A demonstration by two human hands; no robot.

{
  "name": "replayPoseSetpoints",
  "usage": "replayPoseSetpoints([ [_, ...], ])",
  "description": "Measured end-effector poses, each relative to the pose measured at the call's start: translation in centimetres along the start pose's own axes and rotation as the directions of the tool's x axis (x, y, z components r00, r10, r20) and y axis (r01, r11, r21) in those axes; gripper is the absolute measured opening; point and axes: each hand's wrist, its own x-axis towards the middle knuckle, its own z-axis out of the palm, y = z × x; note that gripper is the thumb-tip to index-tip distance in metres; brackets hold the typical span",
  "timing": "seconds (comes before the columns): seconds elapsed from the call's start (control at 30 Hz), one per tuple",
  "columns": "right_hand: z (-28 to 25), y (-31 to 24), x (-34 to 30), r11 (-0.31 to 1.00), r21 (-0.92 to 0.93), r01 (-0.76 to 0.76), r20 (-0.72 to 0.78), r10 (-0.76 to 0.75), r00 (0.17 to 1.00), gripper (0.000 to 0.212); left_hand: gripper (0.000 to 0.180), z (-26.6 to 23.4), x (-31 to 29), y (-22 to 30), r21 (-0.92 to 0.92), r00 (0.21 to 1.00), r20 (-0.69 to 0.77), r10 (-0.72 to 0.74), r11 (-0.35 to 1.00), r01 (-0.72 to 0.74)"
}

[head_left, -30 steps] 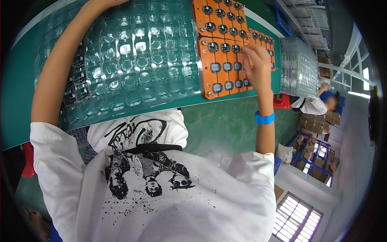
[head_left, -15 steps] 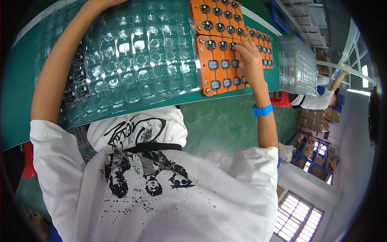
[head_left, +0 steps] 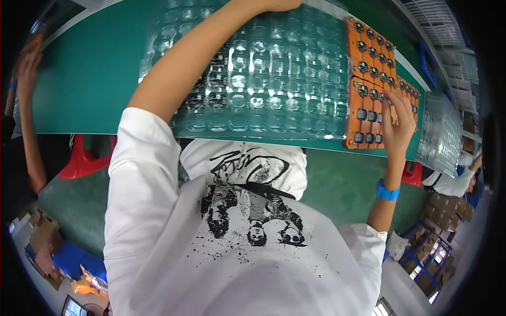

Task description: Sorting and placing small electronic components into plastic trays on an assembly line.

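Note:
My right hand, with a blue band on the wrist, is over the orange tray at the right end of the table. Its thumb and fingertips are drawn together at one of the tray's round dark parts; what lies between them is hidden. Rows of dark round parts and grey squarish pieces sit in this tray. My left arm reaches across a clear plastic blister tray, where small black parts fill some pockets. My left hand is at the top edge, its fingers cut off from view.
More orange trays adjoin behind and to the right. Stacked clear blister trays stand beyond the table's right end. A co-worker's arm rests at the far left of the green table, near a red stool.
The whole view has swung left, so the trays appear farther right and a co-worker shows at the left. My right hand stays at the same orange tray; its thumb side now faces the camera more.

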Motion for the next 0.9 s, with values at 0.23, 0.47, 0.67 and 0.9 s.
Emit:
replayPoseSetpoints([
  [0.23, 6.3, -17.7, 3.0, 0.821, 0.546, 0.168, 0.101, -0.264, 0.959, 0.024, 0.028, 0.4, 1.2, -2.1, -0.079, 0.996, 0.004, 0.092, 0.993, -0.092],
  [0.47, 9.0, -22.1, 5.2, 0.906, 0.408, 0.111, 0.356, -0.270, 0.895, 0.011, 0.022, -1.9, -0.4, -3.4, 0.026, 0.997, -0.020, 0.075, 0.997, -0.074],
  [0.67, 8.9, -22.3, 5.8, 0.875, 0.467, 0.128, 0.368, -0.324, 0.871, 0.009, 0.026, -0.2, -0.6, -2.7, 0.044, 1.000, -0.004, -0.013, 0.999, 0.014],
  [0.9, 8.2, -22.1, 6.2, 0.852, 0.498, 0.162, 0.143, -0.265, 0.954, 0.019, 0.024, -0.4, -0.6, -2.8, 0.037, 0.998, 0.047, -0.043, 0.998, 0.041],
])
